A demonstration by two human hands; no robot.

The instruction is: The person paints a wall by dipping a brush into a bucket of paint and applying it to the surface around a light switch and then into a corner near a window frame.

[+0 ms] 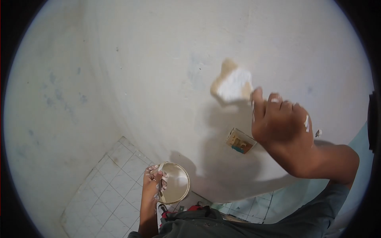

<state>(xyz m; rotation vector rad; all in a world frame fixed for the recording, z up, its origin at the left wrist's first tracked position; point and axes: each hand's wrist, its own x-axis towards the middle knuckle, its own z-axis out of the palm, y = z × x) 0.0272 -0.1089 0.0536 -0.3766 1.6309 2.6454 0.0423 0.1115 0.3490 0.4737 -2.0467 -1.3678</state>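
Note:
In front of the wall (pixel 158 79), my right hand (pixel 281 119) is raised, fingers closed round a putty knife (pixel 228 75). Its broad tan blade points up and left and carries a thick patch of white putty (pixel 236 85). White smears mark the knuckles and wrist. Low down, my left hand (pixel 154 180) grips the rim of a round white bucket (pixel 187 178), fingers curled over its left side. A pale strip shows by those fingers. Whitish material coats the inside of the bucket.
An uncovered electrical box (pixel 241 141) sits in the wall just below my right hand. A second wall (pixel 51 99) with bluish patches meets it at the left corner. Pale tiles (pixel 115 182) cover the floor. A dark object (pixel 373 121) stands at the right edge.

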